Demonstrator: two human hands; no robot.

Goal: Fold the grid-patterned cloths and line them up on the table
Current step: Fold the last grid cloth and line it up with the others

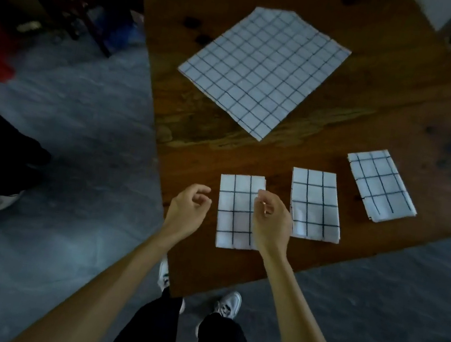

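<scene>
Our left hand (189, 203) and right hand (271, 219), both loosely curled and holding nothing, hover at the nearest folded cloth (237, 211), and from it the unfolded cloth (263, 70) lies farther across the worktop (374, 120), long axis slanting, about equally near both.

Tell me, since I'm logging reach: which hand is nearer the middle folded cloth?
Right. The right hand hovers just left of the middle folded cloth; the left hand is farther left, beyond the nearest folded cloth.

We find no readable text, labels, brands or numbers, only plain grid lines on the folded cloths (237, 211)
</scene>
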